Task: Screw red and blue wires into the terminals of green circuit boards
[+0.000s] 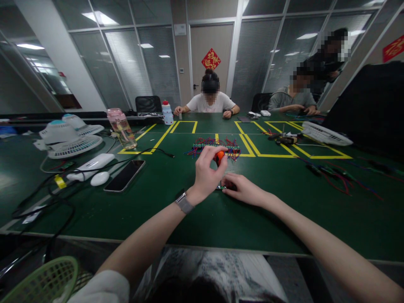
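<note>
My left hand [206, 170], with a watch at the wrist, is closed around an orange-handled tool [219, 156] held upright above the green table [176, 210]. My right hand [244, 189] lies low on the table with its fingers pressed on a small dark part [221, 187], which is mostly hidden under both hands. Just beyond them lies a pile of small boards with red and blue wires [213, 147].
At left are a black phone [125, 175], a white mouse [99, 178], cables, two white fans [67, 136] and a pink bottle [121, 128]. More loose wires [334, 176] lie at right. Three other people are at the far end. A green basket [44, 282] sits below the table edge.
</note>
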Demonstrator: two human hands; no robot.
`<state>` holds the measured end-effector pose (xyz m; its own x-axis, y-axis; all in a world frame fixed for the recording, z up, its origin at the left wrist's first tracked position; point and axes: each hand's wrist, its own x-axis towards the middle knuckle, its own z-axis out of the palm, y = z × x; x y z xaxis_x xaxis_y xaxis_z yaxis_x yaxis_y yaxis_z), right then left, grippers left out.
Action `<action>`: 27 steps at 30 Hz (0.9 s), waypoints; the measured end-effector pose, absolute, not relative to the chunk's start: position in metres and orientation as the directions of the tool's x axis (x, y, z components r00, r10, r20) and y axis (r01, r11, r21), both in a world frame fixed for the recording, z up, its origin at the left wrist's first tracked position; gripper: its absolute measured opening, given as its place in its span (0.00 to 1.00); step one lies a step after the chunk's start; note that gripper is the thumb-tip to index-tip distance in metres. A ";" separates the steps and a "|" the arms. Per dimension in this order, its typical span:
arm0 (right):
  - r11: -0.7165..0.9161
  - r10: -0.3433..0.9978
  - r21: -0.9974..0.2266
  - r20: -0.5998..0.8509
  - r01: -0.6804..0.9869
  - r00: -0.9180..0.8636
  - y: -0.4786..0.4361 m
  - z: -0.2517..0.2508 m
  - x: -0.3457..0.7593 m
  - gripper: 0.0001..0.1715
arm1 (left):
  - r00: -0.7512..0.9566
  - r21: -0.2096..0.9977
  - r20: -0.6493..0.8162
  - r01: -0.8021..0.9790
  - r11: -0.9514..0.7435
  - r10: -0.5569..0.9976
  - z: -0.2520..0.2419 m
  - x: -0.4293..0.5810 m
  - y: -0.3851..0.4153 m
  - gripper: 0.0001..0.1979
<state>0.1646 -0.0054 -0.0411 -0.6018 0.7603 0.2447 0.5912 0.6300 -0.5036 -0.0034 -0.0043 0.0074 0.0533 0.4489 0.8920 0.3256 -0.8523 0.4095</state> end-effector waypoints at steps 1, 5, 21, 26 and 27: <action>0.630 0.759 -0.506 0.244 0.589 -0.603 -0.005 -0.041 0.165 0.04 | 0.053 0.409 0.892 0.327 -0.852 0.449 0.007 -0.003 -0.004 0.07; 0.632 0.757 -0.507 0.245 0.585 -0.606 -0.005 -0.042 0.165 0.04 | 0.072 0.416 0.884 0.331 -0.847 0.462 0.007 -0.003 -0.004 0.11; 0.639 0.753 -0.507 0.257 0.578 -0.607 -0.004 -0.044 0.165 0.04 | 0.099 0.421 0.878 0.305 -0.854 0.468 0.003 -0.003 -0.001 0.24; 0.640 0.752 -0.504 0.259 0.580 -0.606 -0.003 -0.045 0.165 0.05 | 0.106 0.425 0.875 0.295 -0.856 0.472 0.002 -0.003 -0.001 0.27; 0.640 0.753 -0.503 0.258 0.581 -0.606 -0.003 -0.045 0.166 0.05 | 0.108 0.423 0.876 0.294 -0.857 0.470 0.002 -0.003 -0.001 0.28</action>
<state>0.1656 -0.0029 -0.0453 -0.6057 0.7527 0.2581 0.5809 0.6399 -0.5030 -0.0027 -0.0006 0.0018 0.1079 0.4697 0.8762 0.2935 -0.8571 0.4233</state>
